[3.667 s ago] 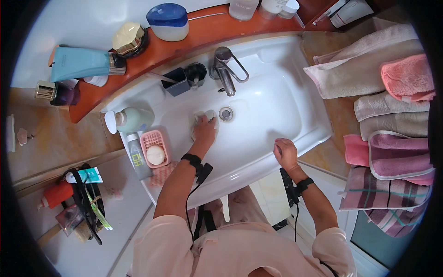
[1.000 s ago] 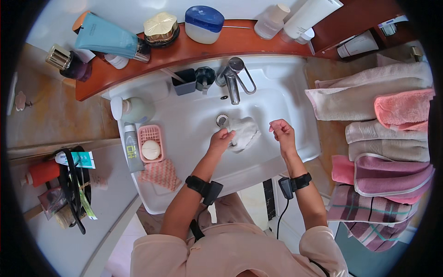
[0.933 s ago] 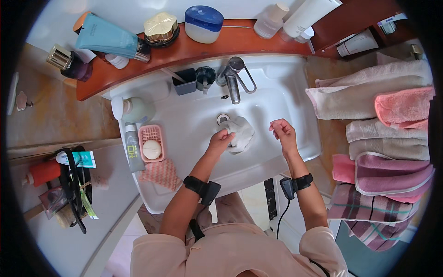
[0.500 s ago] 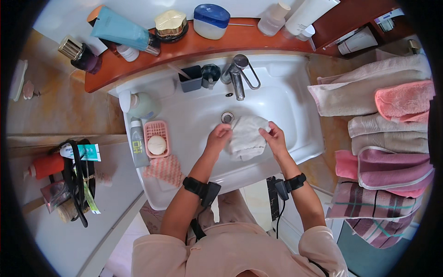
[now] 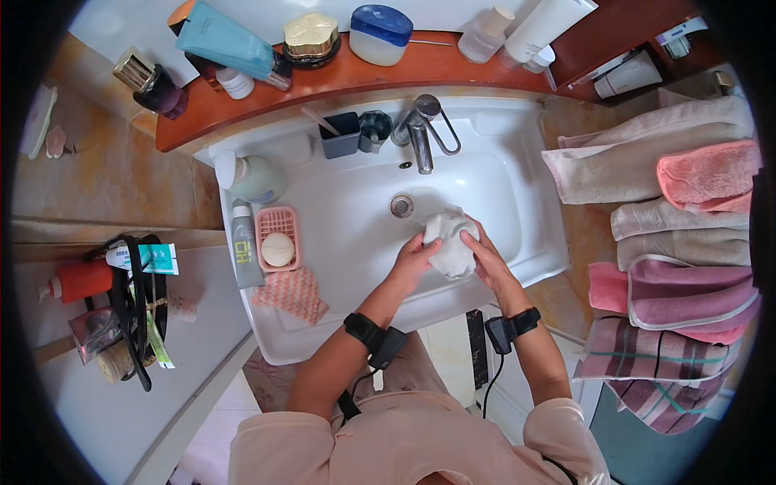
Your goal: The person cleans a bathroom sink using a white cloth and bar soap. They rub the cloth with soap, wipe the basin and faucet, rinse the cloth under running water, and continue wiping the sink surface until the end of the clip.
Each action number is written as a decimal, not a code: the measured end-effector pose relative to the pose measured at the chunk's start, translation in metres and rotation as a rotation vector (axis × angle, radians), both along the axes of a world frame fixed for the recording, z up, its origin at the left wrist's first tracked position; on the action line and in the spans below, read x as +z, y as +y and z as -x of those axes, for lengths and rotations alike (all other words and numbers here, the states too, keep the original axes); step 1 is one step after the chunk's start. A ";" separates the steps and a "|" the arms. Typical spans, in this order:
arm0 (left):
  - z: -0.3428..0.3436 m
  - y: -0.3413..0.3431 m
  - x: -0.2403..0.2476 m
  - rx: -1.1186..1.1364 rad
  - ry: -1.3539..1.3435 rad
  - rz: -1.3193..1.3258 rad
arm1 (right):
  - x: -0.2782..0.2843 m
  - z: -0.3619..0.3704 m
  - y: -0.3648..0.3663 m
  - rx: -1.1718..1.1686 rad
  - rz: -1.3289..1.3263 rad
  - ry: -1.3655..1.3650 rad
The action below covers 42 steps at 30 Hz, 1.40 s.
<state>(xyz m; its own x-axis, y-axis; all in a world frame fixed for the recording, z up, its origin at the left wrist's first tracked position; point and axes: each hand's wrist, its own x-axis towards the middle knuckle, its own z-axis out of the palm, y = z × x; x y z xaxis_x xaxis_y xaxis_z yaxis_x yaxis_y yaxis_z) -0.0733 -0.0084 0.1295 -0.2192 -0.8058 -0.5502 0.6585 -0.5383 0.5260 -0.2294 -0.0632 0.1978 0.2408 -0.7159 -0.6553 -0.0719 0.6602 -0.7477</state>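
Over the white sink I hold a bunched-up white cloth between both hands. My left hand grips its left side, thumb on top. My right hand closes on its right side, with the thumb pressed onto the upper face. The fingers under the cloth are hidden. Beyond it stands the chrome faucet, and the round drain shows to the left of the cloth. No water is seen running from the spout.
On the sink's left side are a pump bottle, a grey tube, a pink soap dish with round soap, and a patterned pink cloth. Cosmetics line the red-brown shelf behind. Several towels hang at right.
The cloth, spread wider before, is now gathered into a smaller bundle. Both hands have closed in around it, the left one moving right and slightly nearer to me.
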 end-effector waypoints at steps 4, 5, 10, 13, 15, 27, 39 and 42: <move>0.009 0.003 -0.003 0.007 0.088 0.036 | -0.005 0.010 -0.008 0.040 -0.053 0.008; 0.009 0.003 -0.008 -0.015 0.027 0.023 | -0.008 0.013 -0.013 0.051 -0.031 0.026; -0.017 -0.001 -0.059 -0.006 -0.460 0.214 | -0.047 0.033 -0.069 0.019 0.432 0.268; -0.049 0.009 -0.087 -0.170 -0.937 0.156 | -0.088 0.035 -0.097 0.409 0.766 0.763; -0.071 0.020 -0.097 -0.210 -1.141 0.132 | -0.111 0.033 -0.111 0.603 0.821 0.967; -0.092 0.020 -0.101 -0.594 -1.910 0.288 | -0.143 -0.023 -0.095 1.233 0.669 1.303; -0.068 0.059 -0.067 -0.969 -1.176 0.500 | -0.182 -0.059 -0.092 0.600 0.794 1.102; -0.065 0.074 -0.064 -0.773 -1.169 0.517 | -0.186 -0.120 -0.074 0.821 0.959 0.940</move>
<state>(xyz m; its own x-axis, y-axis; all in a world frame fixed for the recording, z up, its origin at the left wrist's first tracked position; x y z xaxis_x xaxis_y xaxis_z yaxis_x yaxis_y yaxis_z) -0.0084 0.0656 0.0659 -0.3196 -0.8548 -0.4089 -0.6123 -0.1430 0.7776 -0.1090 -0.1374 0.0116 0.5411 -0.8204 -0.1846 -0.8201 -0.4662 -0.3318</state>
